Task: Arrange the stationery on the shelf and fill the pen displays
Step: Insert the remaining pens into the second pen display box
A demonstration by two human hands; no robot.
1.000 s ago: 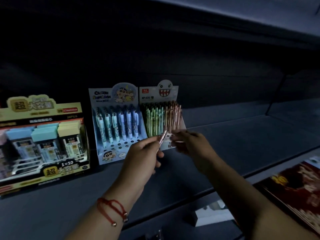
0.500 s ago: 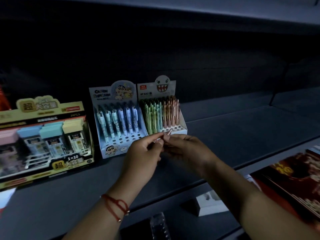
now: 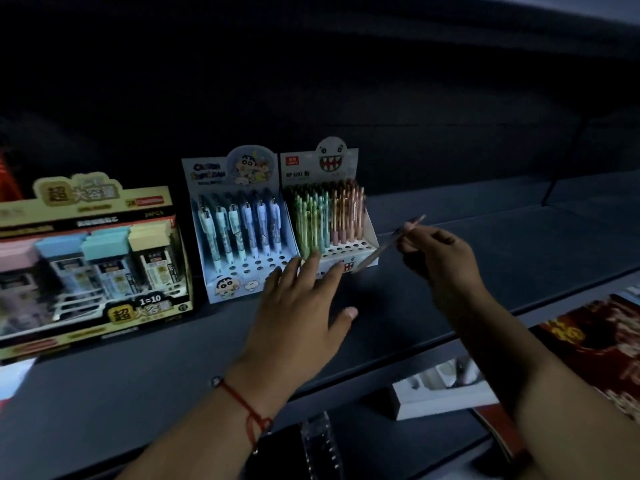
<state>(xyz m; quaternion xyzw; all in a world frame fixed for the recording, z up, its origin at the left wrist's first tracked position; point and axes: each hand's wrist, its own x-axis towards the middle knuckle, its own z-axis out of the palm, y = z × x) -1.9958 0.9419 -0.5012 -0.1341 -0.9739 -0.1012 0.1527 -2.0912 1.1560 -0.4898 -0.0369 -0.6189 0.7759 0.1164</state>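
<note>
The right hand (image 3: 438, 258) pinches a pink pen (image 3: 393, 242) between its curled fingertips and thumb. The pen slants, upper end toward 1 o'clock, lower end toward 7 o'clock, and that lower end lies just at the right front corner of the monster display (image 3: 334, 216); whether it touches the card I cannot tell. The hand holds it near its upper end.

The left hand (image 3: 299, 317) is spread flat, fingers straight and apart, gripping nothing. Its fingertips (image 3: 313, 259) reach toward 12 o'clock and lie in front of the lower edge of the monster display and the neighbouring cartoon display (image 3: 239, 223) (contact is too dim to judge). A red string bracelet (image 3: 246, 407) circles that wrist. The pen is at 2 o'clock from the left hand, apart from it.

The monster display holds green pens on its left and pink ones on its right, upright in holes, with several front holes unfilled. The cartoon display, touching it at 9 o'clock, carries a row of blue-and-white pens. Further toward 9 o'clock stands a yellow refill box (image 3: 90, 258). All three sit on the dark shelf (image 3: 485, 258). Below the shelf edge, at 5 o'clock, lie a white box (image 3: 436, 393) and a red printed cover (image 3: 595, 344).
</note>
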